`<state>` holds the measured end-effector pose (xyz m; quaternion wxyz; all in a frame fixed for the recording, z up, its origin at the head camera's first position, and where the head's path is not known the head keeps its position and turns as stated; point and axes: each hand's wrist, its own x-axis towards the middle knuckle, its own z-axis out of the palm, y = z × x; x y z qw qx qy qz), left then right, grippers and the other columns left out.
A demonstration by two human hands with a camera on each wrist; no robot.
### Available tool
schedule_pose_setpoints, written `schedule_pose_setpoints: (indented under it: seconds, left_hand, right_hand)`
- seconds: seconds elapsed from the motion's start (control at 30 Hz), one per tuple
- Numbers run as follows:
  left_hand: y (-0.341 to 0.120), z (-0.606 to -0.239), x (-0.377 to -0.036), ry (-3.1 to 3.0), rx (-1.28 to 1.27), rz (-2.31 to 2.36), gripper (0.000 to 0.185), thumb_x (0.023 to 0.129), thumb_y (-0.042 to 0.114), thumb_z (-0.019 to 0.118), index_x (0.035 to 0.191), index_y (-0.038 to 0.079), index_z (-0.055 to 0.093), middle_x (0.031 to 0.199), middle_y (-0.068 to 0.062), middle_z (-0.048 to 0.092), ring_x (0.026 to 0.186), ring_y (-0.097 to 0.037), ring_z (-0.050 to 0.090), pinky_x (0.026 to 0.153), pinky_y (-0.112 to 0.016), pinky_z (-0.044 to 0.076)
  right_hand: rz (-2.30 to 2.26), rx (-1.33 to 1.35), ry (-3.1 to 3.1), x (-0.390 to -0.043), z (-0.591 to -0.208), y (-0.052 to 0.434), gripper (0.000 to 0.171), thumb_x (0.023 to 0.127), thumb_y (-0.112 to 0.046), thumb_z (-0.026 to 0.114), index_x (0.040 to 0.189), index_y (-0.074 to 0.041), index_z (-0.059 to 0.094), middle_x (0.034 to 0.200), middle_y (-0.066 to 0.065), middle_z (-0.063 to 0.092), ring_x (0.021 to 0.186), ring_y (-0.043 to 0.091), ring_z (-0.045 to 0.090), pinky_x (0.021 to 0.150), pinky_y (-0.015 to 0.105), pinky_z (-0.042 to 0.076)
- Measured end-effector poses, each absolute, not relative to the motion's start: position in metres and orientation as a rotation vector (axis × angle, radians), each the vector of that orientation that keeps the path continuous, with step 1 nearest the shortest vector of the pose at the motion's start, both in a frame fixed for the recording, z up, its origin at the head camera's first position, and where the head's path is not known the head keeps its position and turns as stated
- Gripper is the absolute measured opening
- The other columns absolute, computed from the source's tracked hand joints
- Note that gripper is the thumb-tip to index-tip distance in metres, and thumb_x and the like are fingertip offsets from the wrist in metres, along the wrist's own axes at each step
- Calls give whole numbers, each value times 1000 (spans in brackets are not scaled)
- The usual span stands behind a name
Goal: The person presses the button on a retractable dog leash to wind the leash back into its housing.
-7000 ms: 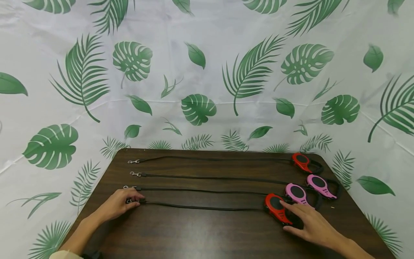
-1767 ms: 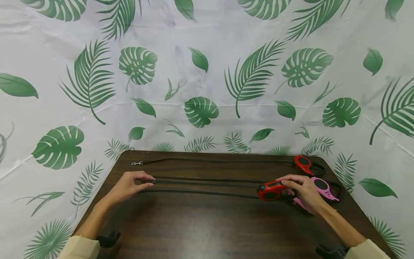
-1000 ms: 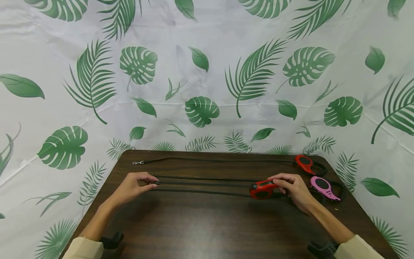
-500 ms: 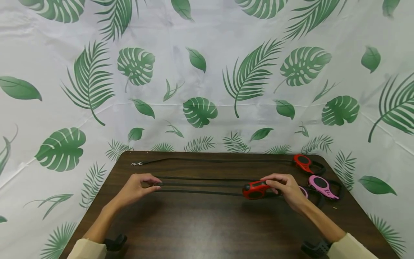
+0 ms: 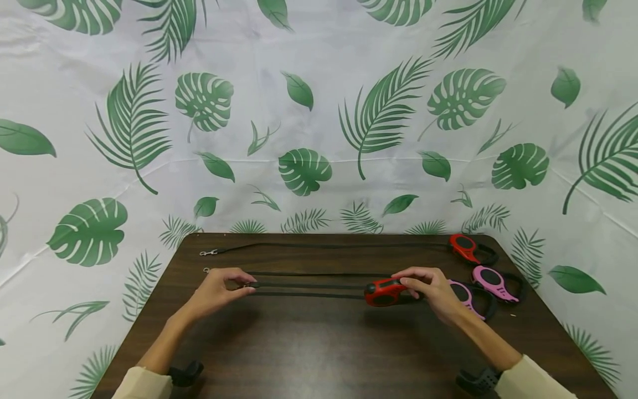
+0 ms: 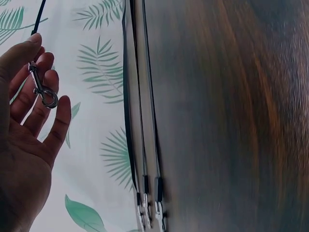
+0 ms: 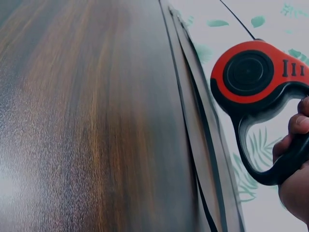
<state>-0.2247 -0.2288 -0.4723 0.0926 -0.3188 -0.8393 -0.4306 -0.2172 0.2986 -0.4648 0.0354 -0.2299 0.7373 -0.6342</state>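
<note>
In the head view my right hand [image 5: 433, 291] grips the black looped handle of a red retractable dog leash [image 5: 381, 292], raised above the dark table. My fingers pass through the handle loop, as the right wrist view shows, with the round black disc on the red case [image 7: 275, 72] turned to the camera. My left hand [image 5: 219, 292] pinches the black end of this leash's cord between thumb and forefinger. Its metal snap hook [image 6: 41, 89] hangs against the other fingers in the left wrist view. The cord [image 5: 309, 286] runs straight between both hands.
Behind them, another red leash [image 5: 463, 248] and two pink leashes [image 5: 490, 280] lie on the right of the wooden table [image 5: 309, 354]. Their black cords stretch left, side by side, to metal snap hooks [image 5: 208, 252]. A leaf-print cloth [image 5: 309, 111] hangs behind the table.
The nearer red leash, lying on the table at first, is now held up. My right hand has carried it left, and the cord between the hands is shorter. My left hand has shifted slightly right.
</note>
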Motion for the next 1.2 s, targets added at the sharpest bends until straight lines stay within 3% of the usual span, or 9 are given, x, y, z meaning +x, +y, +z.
schedule_pose_setpoints:
  seconds: [0.47,0.63,1.03,1.2]
  left_hand:
    - [-212,-478,-225,-2476,-979,-1301,14,91,7,84,103,10,81,97,-1,79,85,-7,69,75,-42,62]
    - [-206,-478,-225,-2476,-982,-1301,13,91,9,84,103,12,81,96,1,79,84,-7,69,75,-46,62]
    - [-191,-476,-229,-2461,-1022,-1292,13,91,9,85,103,7,81,96,0,80,85,-8,70,78,-45,62]
    - [-185,-476,-229,-2450,-1035,-1304,13,91,9,84,103,7,81,97,0,80,85,-8,71,78,-44,62]
  right_hand:
    - [-1942,-722,2244,-220,-471,285,23,104,-2,59,119,9,73,80,1,60,66,20,51,62,30,47]
    - [-1944,-739,2230,-221,-473,280,24,105,-1,58,120,8,73,79,7,58,66,22,51,64,31,47]
    - [-1957,-789,2205,-220,-476,272,25,105,-2,58,121,10,72,81,4,60,66,22,52,64,29,47]
    - [-1951,-792,2201,-220,-476,270,25,104,-2,58,123,10,71,82,12,60,67,23,53,64,29,48]
